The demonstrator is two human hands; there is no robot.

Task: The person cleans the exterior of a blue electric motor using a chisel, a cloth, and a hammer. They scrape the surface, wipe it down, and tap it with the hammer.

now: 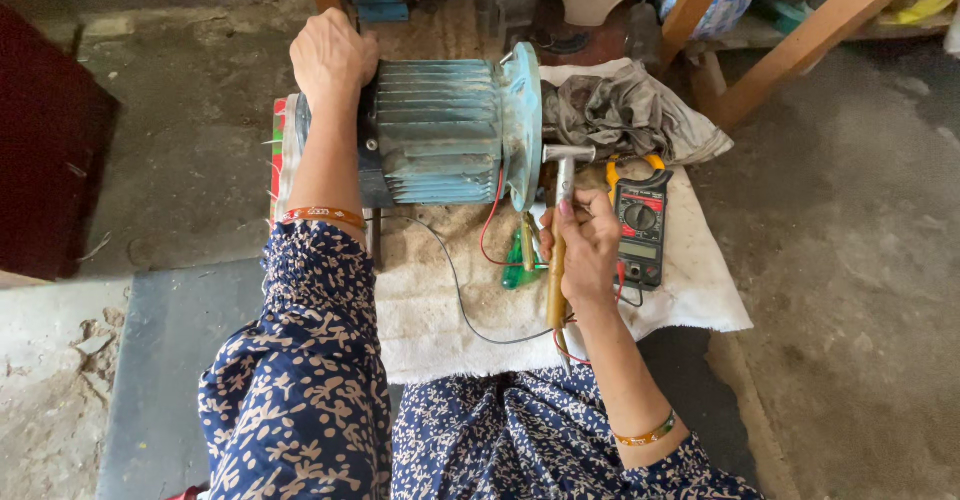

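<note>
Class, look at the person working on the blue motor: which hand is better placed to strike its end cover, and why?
The right hand: it grips the hammer, whose head sits beside the end cover. The left hand only rests on the blue motor.

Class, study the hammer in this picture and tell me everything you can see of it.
The hammer has a small silvery metal head and a slim yellowish wooden handle. It stands nearly upright in the picture, head at the top, close beside the blue motor end plate. The right hand grips the handle at mid-length; its lower end pokes out below, over the white cloth.
</note>
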